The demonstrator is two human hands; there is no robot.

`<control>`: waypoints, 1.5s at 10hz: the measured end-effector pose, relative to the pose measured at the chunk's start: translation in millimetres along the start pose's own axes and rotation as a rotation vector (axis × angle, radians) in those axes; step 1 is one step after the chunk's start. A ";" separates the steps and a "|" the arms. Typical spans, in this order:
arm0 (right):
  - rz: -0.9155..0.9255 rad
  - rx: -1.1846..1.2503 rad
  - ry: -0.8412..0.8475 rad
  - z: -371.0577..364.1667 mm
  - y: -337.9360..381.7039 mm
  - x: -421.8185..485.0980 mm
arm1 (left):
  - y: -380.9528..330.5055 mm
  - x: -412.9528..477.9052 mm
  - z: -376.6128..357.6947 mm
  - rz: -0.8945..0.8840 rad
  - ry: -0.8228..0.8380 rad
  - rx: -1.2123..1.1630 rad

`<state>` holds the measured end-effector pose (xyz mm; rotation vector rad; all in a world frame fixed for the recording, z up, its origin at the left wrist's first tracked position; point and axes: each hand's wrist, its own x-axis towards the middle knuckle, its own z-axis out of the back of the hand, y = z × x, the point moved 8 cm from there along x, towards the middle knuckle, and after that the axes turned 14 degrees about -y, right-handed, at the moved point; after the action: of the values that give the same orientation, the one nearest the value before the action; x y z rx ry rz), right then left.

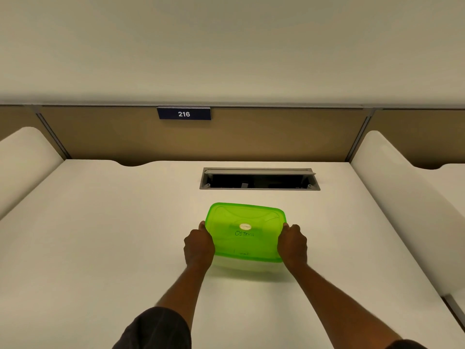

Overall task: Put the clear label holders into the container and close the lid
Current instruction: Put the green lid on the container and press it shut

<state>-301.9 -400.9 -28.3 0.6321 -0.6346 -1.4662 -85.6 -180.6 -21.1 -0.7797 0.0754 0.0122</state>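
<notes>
Lid on, both hands at the container: I judge this near the finish or just before the start.

I see one container with one green lid seated across its top, resting on the white surface in front of me, just short of the open cable hatch. My left hand is clasped on its left edge and my right hand on its right edge, fingers curled round the rim. I count zero clear label holders loose on the surface, and through the tinted lid I cannot tell whether any lie inside. If they are in, what remains is pressing the corners to be sure of the seal; if not, the lid has yet to come off. One number plate reads 216.
</notes>
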 end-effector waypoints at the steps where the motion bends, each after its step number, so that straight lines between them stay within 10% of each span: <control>1: -0.003 0.003 -0.001 -0.7 -0.4 1.0 | 0.0 -0.3 0.8 0.006 -0.034 0.015; 8: -0.033 -0.046 -0.009 -5.2 -5.2 4.5 | 9.9 3.1 1.3 0.044 -0.083 0.161; 15: 0.340 -0.300 0.210 -45.3 56.8 65.8 | -95.6 64.4 -63.4 -0.490 0.152 0.234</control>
<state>-229.4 -466.0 -17.9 0.4122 -0.3292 -1.1296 -21.7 -294.2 -3.6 -0.5479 0.0273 -0.5131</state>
